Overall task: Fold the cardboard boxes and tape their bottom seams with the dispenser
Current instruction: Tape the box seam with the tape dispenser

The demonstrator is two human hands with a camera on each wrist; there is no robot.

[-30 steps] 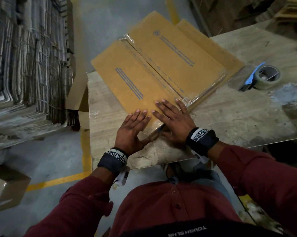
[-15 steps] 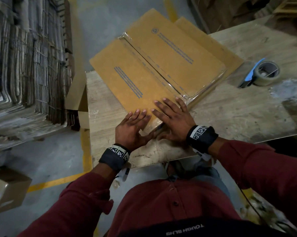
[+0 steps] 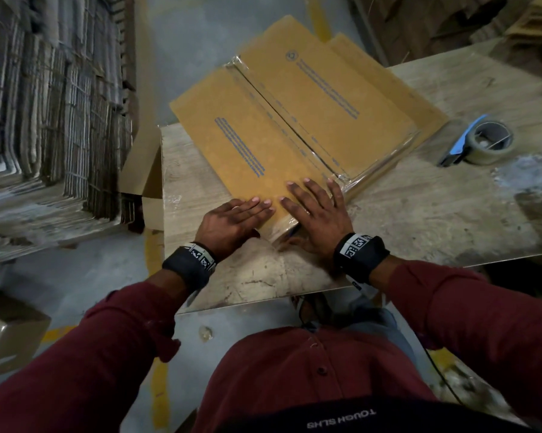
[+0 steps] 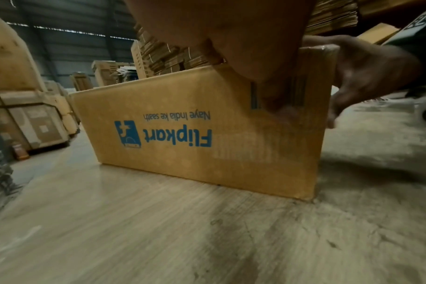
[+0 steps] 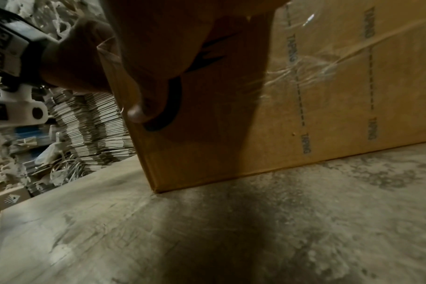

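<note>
Both hands flat: left hand and right hand press the box near the table front edge; far end overhangs, could tip.

Under my fingers the box is matt brown cardboard, its seam under glossy clear tape. The table is worn, scuffed wood. My sleeves are maroon cloth.

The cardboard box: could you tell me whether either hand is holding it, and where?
Neither grips it: left hand and right hand press flat on the cardboard box at its near corner.
</note>
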